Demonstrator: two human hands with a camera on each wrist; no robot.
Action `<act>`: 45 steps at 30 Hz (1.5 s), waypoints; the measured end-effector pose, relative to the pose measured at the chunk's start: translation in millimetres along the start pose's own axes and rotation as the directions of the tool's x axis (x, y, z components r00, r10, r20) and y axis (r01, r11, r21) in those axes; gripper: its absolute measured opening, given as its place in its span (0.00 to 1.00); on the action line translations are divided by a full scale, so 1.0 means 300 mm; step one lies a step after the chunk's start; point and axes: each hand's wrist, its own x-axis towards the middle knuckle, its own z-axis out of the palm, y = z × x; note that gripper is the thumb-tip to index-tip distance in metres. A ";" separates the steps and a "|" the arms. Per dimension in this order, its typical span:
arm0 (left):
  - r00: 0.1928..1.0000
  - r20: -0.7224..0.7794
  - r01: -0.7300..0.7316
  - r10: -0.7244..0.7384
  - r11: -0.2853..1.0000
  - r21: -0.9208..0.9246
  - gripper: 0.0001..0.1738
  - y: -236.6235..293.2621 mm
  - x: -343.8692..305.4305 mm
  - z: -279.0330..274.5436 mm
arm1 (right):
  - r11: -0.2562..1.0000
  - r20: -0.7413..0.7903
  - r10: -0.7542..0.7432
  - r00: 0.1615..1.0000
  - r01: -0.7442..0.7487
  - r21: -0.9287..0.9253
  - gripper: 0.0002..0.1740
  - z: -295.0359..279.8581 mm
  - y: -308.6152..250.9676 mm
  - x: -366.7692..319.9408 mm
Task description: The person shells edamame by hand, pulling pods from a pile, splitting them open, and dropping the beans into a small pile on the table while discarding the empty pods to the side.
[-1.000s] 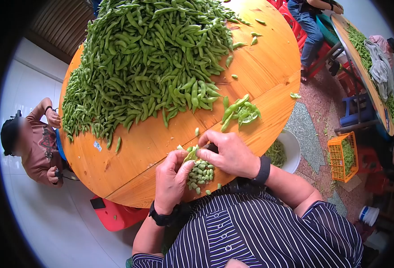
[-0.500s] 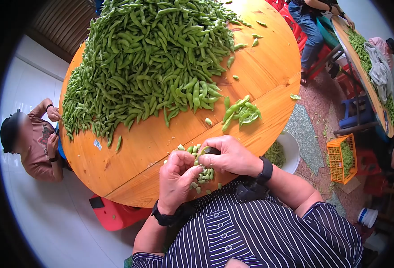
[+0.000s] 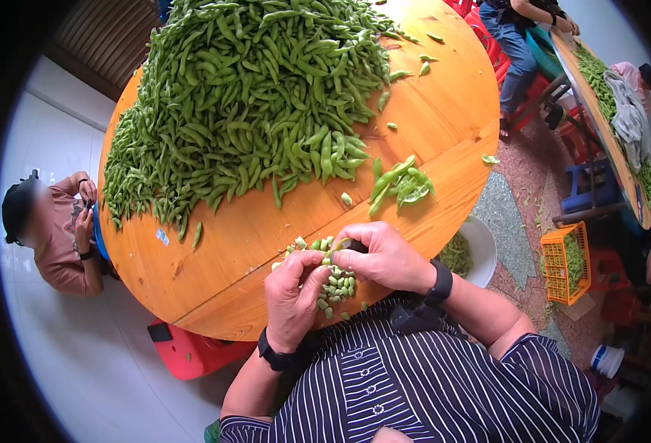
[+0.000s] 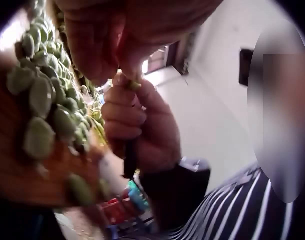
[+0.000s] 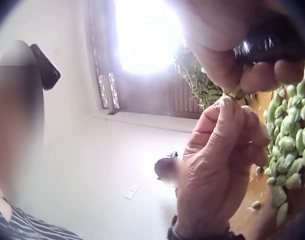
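Over the near edge of the round table, my two hands meet at the fingertips. My left hand (image 3: 294,295) pinches a small green bean pod (image 5: 233,91), mostly covered by the fingers. Thumb and forefinger of my right hand (image 3: 384,255) touch the same spot from the other side. Curled in the right hand's fingers is a slim black tool (image 4: 130,159), its working end hidden. Loose shelled green beans (image 3: 338,286) lie right below and beside the hands. The large heap of whole pods (image 3: 244,111) covers the far left of the table.
A small cluster of pods (image 3: 410,190) lies beyond my right hand on the wooden table (image 3: 443,96). Below its right edge stands a white basin (image 3: 484,251); farther right is an orange crate (image 3: 554,269). Another person (image 3: 67,236) is at the left.
Both hands have shifted slightly and now meet closely; the larger pod visible in my left fingers a second ago no longer shows. One loose bean has moved farther out on the table.
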 end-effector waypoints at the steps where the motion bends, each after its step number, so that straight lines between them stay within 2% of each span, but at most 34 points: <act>1: 0.999 -0.012 -0.050 0.050 0.997 0.054 0.05 0.006 0.001 0.001 | 0.996 -0.036 -0.048 0.998 0.044 -0.082 0.10 0.003 0.003 0.001; 2: 0.993 0.010 0.119 -0.118 0.986 -0.113 0.07 0.027 -0.002 -0.002 | 0.996 -0.036 -0.049 0.998 0.045 -0.083 0.10 0.004 0.000 0.001; 3: 0.993 0.010 0.118 -0.117 0.987 -0.113 0.07 0.025 0.000 -0.001 | 0.986 -0.055 -0.087 0.995 0.078 -0.149 0.09 0.007 -0.006 -0.001; 5: 0.987 0.033 0.163 -0.160 0.953 -0.257 0.08 0.018 0.004 0.003 | 0.971 -0.071 -0.126 0.989 0.108 -0.215 0.09 0.013 -0.013 -0.003; 7: 0.987 0.047 0.163 -0.157 0.960 -0.226 0.09 0.012 0.013 -0.008 | 0.868 -0.076 -0.293 0.953 0.232 -0.439 0.08 0.020 -0.014 -0.004; 9: 0.986 0.064 0.162 -0.152 0.968 -0.194 0.10 0.013 0.018 -0.016 | 0.833 -0.069 -0.344 0.936 0.270 -0.483 0.07 0.018 -0.004 0.000; 10: 0.979 0.087 0.203 -0.187 0.945 -0.255 0.11 0.016 0.019 -0.017 | 0.794 -0.060 -0.392 0.918 0.305 -0.526 0.08 0.018 -0.005 0.001; 12: 0.969 0.111 0.246 -0.222 0.917 -0.315 0.12 0.017 0.021 -0.025 | 0.818 -0.067 -0.368 0.927 0.289 -0.497 0.07 0.018 -0.015 -0.002; 14: 0.924 0.212 0.375 -0.317 0.860 -0.346 0.11 0.016 0.029 -0.043 | 0.840 -0.070 -0.345 0.936 0.274 -0.469 0.07 0.021 -0.020 0.000; 18: 0.909 0.259 0.407 -0.325 0.823 -0.396 0.10 0.011 0.033 -0.056 | 0.821 -0.012 -0.448 0.894 0.406 -0.401 0.06 0.018 -0.025 0.012; 20: 0.885 0.332 0.458 -0.326 0.738 -0.496 0.11 -0.013 0.037 -0.064 | 0.818 0.030 -0.473 0.880 0.452 -0.356 0.06 0.010 -0.038 0.017; 24: 0.901 0.263 0.434 -0.345 0.732 -0.526 0.12 -0.005 0.034 -0.051 | 0.764 0.062 -0.476 0.877 0.447 -0.465 0.05 0.008 -0.049 0.017; 26: 0.920 0.142 0.392 -0.366 0.840 -0.376 0.12 0.037 0.021 -0.033 | 0.747 0.058 -0.486 0.872 0.449 -0.491 0.05 0.012 -0.043 0.017; 30: 0.909 0.171 0.417 -0.380 0.830 -0.371 0.13 0.076 0.011 -0.020 | 0.678 0.055 -0.531 0.846 0.462 -0.572 0.05 0.022 -0.013 0.020; 32: 0.897 0.153 0.441 -0.414 0.829 -0.343 0.10 0.070 0.011 -0.024 | 0.653 0.057 -0.553 0.831 0.475 -0.590 0.05 0.023 -0.012 0.022; 33: 0.897 0.153 0.441 -0.413 0.832 -0.337 0.10 0.066 0.008 -0.031 | 0.638 0.012 -0.560 0.828 0.440 -0.632 0.05 0.017 -0.021 0.017; 35: 0.948 0.039 0.318 -0.316 0.934 -0.164 0.09 0.047 -0.011 -0.043 | 0.625 -0.038 -0.568 0.822 0.400 -0.670 0.05 -0.016 -0.045 0.001; 36: 0.991 -0.040 0.127 -0.127 0.992 0.009 0.07 0.000 -0.020 -0.033 | 0.568 -0.069 -0.564 0.823 0.327 -0.755 0.06 -0.049 -0.065 -0.006; 37: 0.991 -0.037 0.128 -0.128 0.992 0.011 0.07 0.011 -0.020 -0.041 | 0.503 -0.097 -0.562 0.821 0.246 -0.828 0.06 -0.083 -0.080 -0.014; 38: 0.999 0.011 0.029 -0.033 0.975 0.220 0.07 0.030 -0.021 -0.055 | 0.504 -0.098 -0.562 0.821 0.246 -0.828 0.06 -0.116 -0.090 -0.022; 39: 0.996 0.077 -0.079 0.052 0.908 0.412 0.07 0.040 -0.019 -0.070 | 0.428 -0.118 -0.577 0.808 0.176 -0.886 0.09 -0.149 -0.099 -0.030; 40: 0.988 0.072 -0.157 0.140 0.889 0.431 0.06 0.024 -0.011 -0.084 | 0.349 -0.136 -0.593 0.794 0.102 -0.931 0.11 -0.173 -0.108 -0.038; 41: 0.988 0.070 -0.156 0.140 0.889 0.431 0.06 0.015 -0.002 -0.102 | 0.349 -0.135 -0.593 0.794 0.103 -0.931 0.11 -0.185 -0.124 -0.048; 43: 0.991 -0.076 -0.069 0.112 0.902 0.426 0.04 0.009 0.019 -0.128 | 0.364 -0.281 -0.574 0.769 -0.068 -0.929 0.16 -0.199 -0.158 -0.067; 44: 0.986 -0.147 -0.010 0.080 0.904 0.427 0.02 0.030 0.034 -0.127 | 0.284 -0.263 -0.631 0.730 -0.099 -0.954 0.19 -0.208 -0.163 -0.073; 45: 0.985 -0.152 -0.008 0.081 0.904 0.427 0.02 0.030 0.049 -0.129 | 0.282 -0.258 -0.631 0.731 -0.093 -0.955 0.19 -0.207 -0.165 -0.072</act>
